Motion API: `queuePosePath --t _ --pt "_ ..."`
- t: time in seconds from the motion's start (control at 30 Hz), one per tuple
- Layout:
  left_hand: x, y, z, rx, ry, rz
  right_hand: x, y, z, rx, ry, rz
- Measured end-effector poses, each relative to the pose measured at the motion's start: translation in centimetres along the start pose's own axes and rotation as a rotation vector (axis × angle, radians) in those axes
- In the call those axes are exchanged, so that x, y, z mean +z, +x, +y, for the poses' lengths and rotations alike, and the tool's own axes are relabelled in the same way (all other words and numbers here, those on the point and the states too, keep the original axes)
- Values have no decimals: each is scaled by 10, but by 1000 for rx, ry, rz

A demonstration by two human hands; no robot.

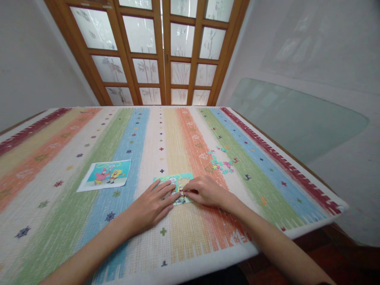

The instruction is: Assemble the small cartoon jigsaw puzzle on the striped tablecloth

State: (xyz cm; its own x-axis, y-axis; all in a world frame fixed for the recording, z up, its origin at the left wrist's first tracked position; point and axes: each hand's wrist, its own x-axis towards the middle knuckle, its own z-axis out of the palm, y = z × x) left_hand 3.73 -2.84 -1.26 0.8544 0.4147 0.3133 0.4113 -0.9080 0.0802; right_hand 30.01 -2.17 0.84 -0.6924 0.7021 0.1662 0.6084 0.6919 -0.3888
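Observation:
A small jigsaw puzzle [186, 176] with a cartoon picture, teal at its edges, lies on the table in front of me. My left hand [154, 202] rests flat across its left side, fingers stretched out and covering part of the picture. From the right, my right hand [204, 190] reaches onto the puzzle with thumb and forefinger pinched together. At those fingertips is a small puzzle piece [181, 189], partly hidden. A tan patch shows in the puzzle's upper middle. Several loose puzzle pieces [221, 163], teal, pink and yellow, lie in a cluster beyond my right hand.
A printed picture sheet [105, 174] with a pink and a yellow cartoon figure lies to the left. A striped tablecloth [166, 233] covers the table. Behind stand wooden doors [164, 55] with frosted panes; a glass panel [297, 114] leans on the right wall.

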Motion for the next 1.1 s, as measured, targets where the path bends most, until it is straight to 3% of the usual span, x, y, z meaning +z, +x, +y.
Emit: queuePosePath --t 0.43,0.57,0.67,0.8,0.87,1.1 --pt "0 0 -1 20 46 1 0 -1 2 -18 -2 1" --pt "-1 0 -1 18 39 -4 -5 -2 4 -16 -94 0" --pt "-2 0 -1 12 21 -19 -16 -3 8 168 -249 37" --pt "-2 0 0 10 10 -15 -37 -6 14 587 -438 26" --pt "-1 0 0 4 6 -8 -46 -9 18 732 -502 -4" --pt "1 -2 0 -11 4 -3 -54 -16 32 932 -531 -74"
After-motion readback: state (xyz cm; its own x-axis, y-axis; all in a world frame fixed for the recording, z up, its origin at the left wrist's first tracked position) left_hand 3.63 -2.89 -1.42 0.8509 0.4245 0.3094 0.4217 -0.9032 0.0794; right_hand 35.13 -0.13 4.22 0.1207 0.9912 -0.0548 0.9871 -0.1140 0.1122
